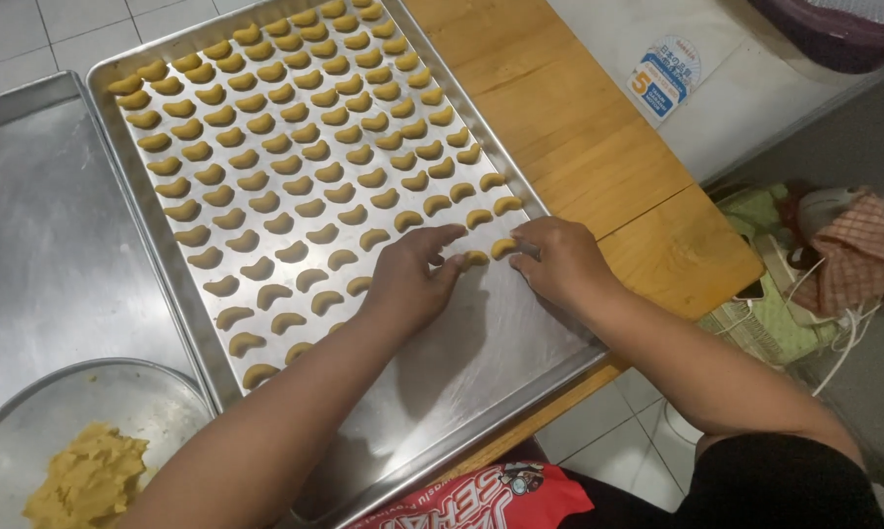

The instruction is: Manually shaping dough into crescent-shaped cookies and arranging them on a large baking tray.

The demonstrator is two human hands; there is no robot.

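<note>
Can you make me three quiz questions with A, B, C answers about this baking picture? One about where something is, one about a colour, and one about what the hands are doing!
1. Where is the bowl with the dough lump?
A. bottom left
B. top right
C. on the wooden board

2. What colour are the crescent pieces on the baking tray?
A. green
B. yellow-tan
C. white

3. What are the hands doing?
A. waving in the air
B. holding a spoon
C. touching dough pieces on the tray

Answers:
A, the bowl sits at the lower left corner.
B, every piece looks yellow-tan.
C, the left hand and the right hand rest their fingertips on pieces in the newest row.
</note>
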